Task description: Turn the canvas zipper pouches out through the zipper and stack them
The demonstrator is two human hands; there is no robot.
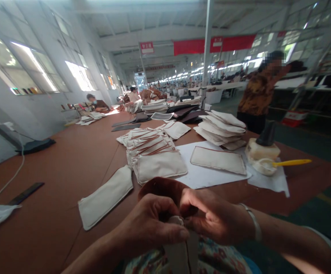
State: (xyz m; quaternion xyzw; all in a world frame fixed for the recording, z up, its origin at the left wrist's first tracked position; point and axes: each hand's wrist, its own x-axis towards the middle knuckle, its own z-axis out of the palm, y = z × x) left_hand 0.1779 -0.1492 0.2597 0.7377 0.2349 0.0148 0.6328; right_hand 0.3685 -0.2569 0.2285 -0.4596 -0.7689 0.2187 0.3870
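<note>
My left hand (151, 224) and my right hand (211, 217) meet over my lap at the near edge of the brown table (68, 167). Both pinch the top of a cream fabric piece (179, 251) that hangs down between them; a dark brown part (162, 186) of it shows behind my fingers. Just beyond my hands lies a flat cream pouch (105, 198). A fanned stack of cream pouches with brown edging (154, 152) sits behind it.
One pouch (218, 160) lies on white paper (199, 177). A glue pot with a yellow-handled brush (268, 161) stands at right, behind it another pouch stack (221, 129). A person (258, 91) stands far right; others sit far back. A white cable (13, 171) runs at left.
</note>
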